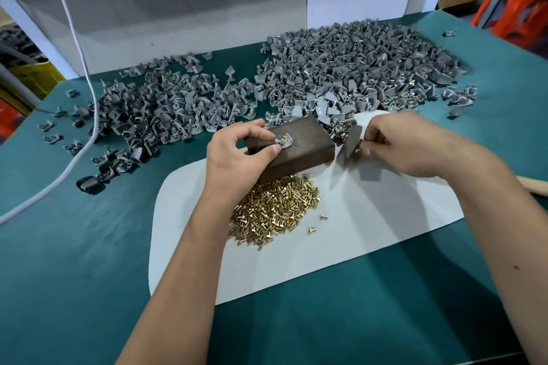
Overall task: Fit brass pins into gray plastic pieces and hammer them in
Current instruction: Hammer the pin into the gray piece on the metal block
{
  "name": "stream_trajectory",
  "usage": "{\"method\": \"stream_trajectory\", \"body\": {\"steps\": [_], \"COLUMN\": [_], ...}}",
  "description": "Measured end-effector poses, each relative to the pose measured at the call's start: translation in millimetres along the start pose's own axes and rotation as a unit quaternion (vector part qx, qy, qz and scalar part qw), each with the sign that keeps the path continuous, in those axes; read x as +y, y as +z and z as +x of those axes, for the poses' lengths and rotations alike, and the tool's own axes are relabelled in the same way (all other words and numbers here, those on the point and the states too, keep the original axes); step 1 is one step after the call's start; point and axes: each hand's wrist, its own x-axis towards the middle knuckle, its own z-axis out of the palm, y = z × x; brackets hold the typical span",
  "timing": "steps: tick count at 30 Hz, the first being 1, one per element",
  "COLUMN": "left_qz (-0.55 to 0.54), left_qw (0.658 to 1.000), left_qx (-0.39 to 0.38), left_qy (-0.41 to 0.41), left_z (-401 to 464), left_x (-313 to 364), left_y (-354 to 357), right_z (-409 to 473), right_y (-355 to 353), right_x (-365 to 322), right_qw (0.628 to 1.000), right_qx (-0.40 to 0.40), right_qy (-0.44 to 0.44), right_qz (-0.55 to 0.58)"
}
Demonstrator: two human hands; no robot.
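gray piece on wooden block | left grip pinches it | right grip grasps another piece

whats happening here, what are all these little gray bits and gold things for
A person is fitting brass pins into gray plastic pieces at a green table. The left hand pinches a gray piece, with a pin in it, on top of a dark block. The right hand holds another gray piece beside the block. A heap of loose brass pins lies on a white sheet, and piles of gray pieces lie behind.
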Motion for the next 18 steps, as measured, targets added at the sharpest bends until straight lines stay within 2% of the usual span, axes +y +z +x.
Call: {"method": "stream_trajectory", "body": {"steps": [4, 8, 14, 16, 18], "left_qz": [-0.002, 0.009, 0.017, 0.021, 0.034], "left_qw": [1.0, 1.0, 1.0, 1.0, 0.999], "left_qx": [-0.002, -0.004, -0.016, -0.017, -0.014], "left_qy": [0.006, 0.013, 0.005, -0.001, -0.005], "left_z": [1, 2, 4, 3, 4], "left_x": [-1, 1, 3, 5, 6], "left_y": [0, 4, 4, 3, 2], "right_z": [0, -4, -1, -1, -2], "right_y": [-16, -19, 0, -2, -8], "right_x": [-7, -37, -74, -75, -72], "right_qw": [0.99, 0.966, 0.968, 0.962, 0.943], "right_qx": [0.074, 0.146, 0.149, 0.179, 0.241], "right_qy": [-0.014, -0.067, -0.117, -0.124, -0.138], "right_qz": [0.12, 0.203, 0.164, 0.163, 0.184]}}
